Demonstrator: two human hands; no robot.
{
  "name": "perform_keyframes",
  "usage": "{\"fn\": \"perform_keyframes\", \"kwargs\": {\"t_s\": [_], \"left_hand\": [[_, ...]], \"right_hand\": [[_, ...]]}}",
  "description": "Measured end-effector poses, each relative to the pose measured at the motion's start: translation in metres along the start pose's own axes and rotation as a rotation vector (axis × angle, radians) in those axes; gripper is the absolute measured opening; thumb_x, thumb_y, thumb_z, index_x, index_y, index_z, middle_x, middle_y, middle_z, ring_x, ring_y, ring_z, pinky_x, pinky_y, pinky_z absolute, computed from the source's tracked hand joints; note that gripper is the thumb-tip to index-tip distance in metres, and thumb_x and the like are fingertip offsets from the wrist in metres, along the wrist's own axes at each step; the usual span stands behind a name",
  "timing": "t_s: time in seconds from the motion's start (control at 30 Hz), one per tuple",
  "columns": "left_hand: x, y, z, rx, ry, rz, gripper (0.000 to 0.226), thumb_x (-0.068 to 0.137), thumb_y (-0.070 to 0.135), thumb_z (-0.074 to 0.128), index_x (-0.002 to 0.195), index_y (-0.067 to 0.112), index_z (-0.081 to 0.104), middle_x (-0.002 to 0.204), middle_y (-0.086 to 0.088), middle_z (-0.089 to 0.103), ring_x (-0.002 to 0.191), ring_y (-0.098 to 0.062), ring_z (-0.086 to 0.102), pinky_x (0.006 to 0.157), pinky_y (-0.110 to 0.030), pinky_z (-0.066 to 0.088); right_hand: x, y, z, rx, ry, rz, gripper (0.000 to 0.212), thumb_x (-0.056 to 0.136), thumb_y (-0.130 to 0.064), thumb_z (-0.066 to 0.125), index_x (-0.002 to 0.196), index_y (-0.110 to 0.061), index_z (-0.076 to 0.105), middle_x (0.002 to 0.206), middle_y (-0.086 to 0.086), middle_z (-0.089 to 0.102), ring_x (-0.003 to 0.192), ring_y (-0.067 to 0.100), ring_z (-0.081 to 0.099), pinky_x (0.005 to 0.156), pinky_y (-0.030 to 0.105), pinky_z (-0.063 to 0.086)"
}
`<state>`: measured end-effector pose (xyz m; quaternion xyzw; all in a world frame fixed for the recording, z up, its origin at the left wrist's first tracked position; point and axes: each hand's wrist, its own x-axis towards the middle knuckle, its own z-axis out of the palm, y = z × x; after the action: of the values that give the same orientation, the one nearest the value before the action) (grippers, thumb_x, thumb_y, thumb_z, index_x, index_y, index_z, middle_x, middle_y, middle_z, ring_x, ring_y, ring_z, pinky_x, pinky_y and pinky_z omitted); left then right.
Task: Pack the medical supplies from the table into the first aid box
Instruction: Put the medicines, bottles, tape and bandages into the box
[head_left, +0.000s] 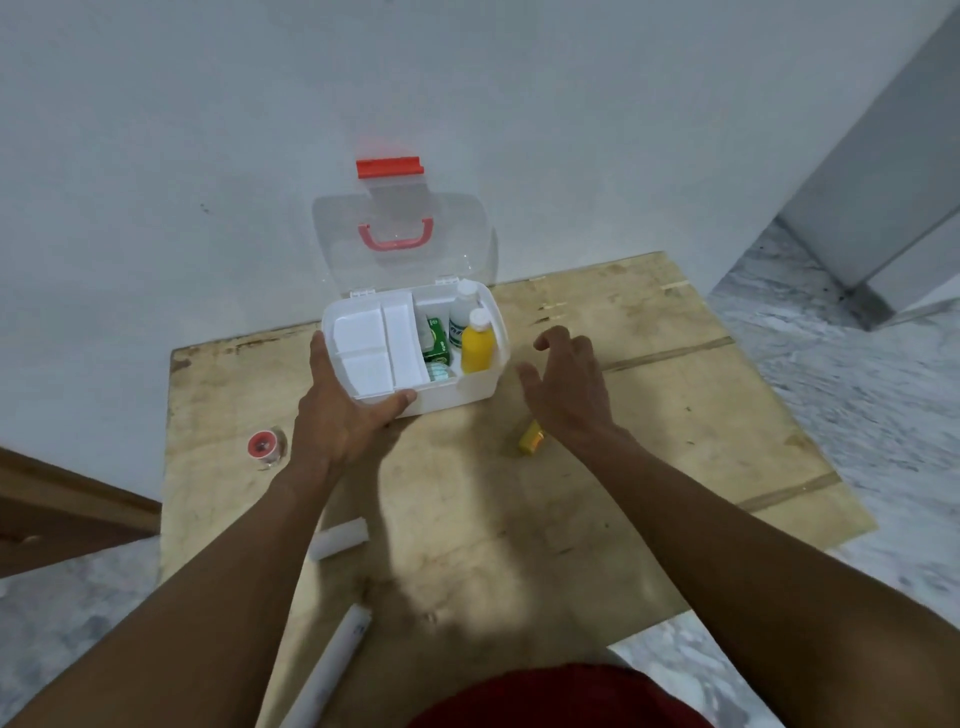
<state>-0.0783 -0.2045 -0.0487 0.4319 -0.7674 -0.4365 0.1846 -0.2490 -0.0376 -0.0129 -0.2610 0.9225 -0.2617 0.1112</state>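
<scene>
1. The fingers (318, 345) of the left hand (337, 415) were wrapped round the near-left corner of the first aid box (467, 387), with the thumb laid along its front edge just under the lip of the white tray (402, 338). The box was held steady, though whether the tray itself was pinched could not be told.
2. The fingers (550, 343) of the right hand (569, 395) were spread and loosely bent, and nothing was held in them. The hand hovered just beside the box's right wall, apart from it.
3. The box was set at the far side of the table (649, 415), against the wall, with its clear lid (467, 234) stood upright and open. The tray was seated over the left part. In the open right part a yellow bottle (477, 345) and a white bottle (462, 317) stood upright, with a green carton (436, 345) and a small pale roll (439, 371) beside them.
4. Several supplies were not yet packed: a small yellow item (531, 437), partly hidden below the right wrist; a tape roll (266, 446) with a red core, out beyond the left hand; a short white roll (340, 538) by the left forearm; and a long white tube (332, 670) at the near edge.
5. The packing was judged partway done — the step in hand looked like steadying the box between items.
6. The small yellow item was judged the nearest candidate for the next move. The right hand would need to be drawn back and lowered, the fingers closed on the item, and the item set into the crowded right compartment — where the upright bottles could be knocked.
</scene>
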Motion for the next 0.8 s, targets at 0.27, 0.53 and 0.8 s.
{"fn": "perform_keyframes", "kwargs": {"t_s": [0.27,0.53,0.8], "left_hand": [[-0.004,0.004,-0.005,0.014,-0.001,-0.055,0.116,0.065,0.048,0.087,0.153,0.030,0.013,0.148,-0.004,0.045,0.131,-0.035,0.046,0.103,-0.044,0.041],[-0.006,0.007,-0.002,0.033,-0.003,-0.084,0.115,0.067,0.046,0.086,0.152,0.032,0.011,0.150,-0.003,0.042,0.131,-0.035,0.044,0.104,-0.044,0.040],[-0.005,0.006,0.002,0.006,0.010,-0.059,0.110,0.069,0.041,0.086,0.152,0.031,0.014,0.148,0.004,0.042,0.128,-0.020,0.044,0.097,-0.031,0.038]], "right_hand": [[-0.045,0.033,0.002,0.008,-0.082,0.156,0.032,0.095,-0.029,0.059,0.121,-0.012,0.049,0.123,0.015,0.051,0.108,0.037,0.056,0.091,0.039,0.045],[-0.026,0.039,0.014,0.028,-0.179,0.249,0.039,0.094,-0.028,0.056,0.124,-0.007,0.043,0.122,0.021,0.056,0.111,0.040,0.056,0.084,0.036,0.040],[-0.008,0.043,0.028,0.020,-0.289,0.256,0.046,0.091,-0.026,0.058,0.128,-0.005,0.041,0.121,0.018,0.062,0.112,0.038,0.059,0.087,0.036,0.043]]}}
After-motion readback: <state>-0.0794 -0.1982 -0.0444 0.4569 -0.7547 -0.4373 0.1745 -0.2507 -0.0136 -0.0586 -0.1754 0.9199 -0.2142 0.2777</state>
